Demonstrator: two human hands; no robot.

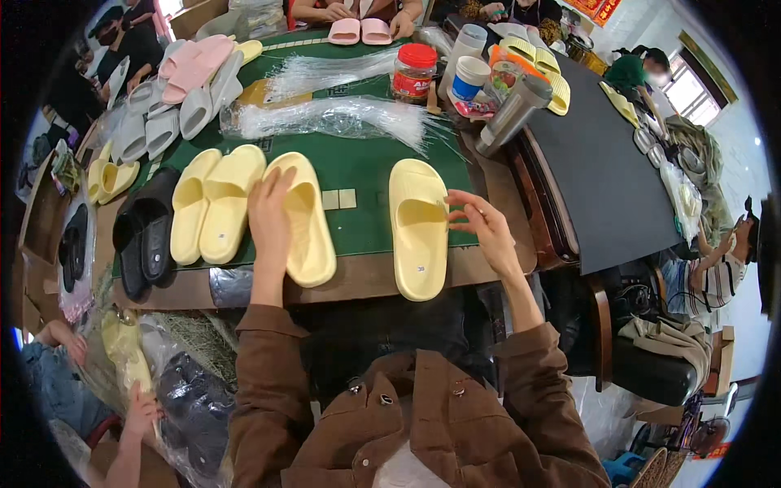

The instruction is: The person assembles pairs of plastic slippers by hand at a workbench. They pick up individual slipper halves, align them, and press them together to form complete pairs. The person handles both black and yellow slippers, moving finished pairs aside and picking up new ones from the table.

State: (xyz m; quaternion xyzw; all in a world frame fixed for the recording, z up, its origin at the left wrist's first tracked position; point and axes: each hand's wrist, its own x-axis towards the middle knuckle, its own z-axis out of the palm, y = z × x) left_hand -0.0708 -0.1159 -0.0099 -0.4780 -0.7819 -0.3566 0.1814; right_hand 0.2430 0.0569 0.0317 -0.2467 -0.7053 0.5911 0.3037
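Note:
My left hand [270, 220] is closed on the left side of a yellow slipper [311, 244], its fingers at the strap and the thumb partly hidden. To the right, apart from it, a second yellow slipper [421, 272] lies sole down with its toe pointing away from me. Beside that slipper's right edge is my right hand [488, 232], fingers apart and bent, with nothing I can make out in them. Left of my left hand lies a pair of yellow slippers [225, 232], then a pair of black slippers [154, 244]. Small pale squares [339, 199] lie between the two single slippers.
Bundles of clear plastic strips [342, 118] cross the green mat [370, 220]. A red-lidded jar [414, 73], a white cup [469, 79] and a steel flask [512, 114] stand at the back right. Grey and pink slippers [195, 73] pile up at the back left. Other people work around.

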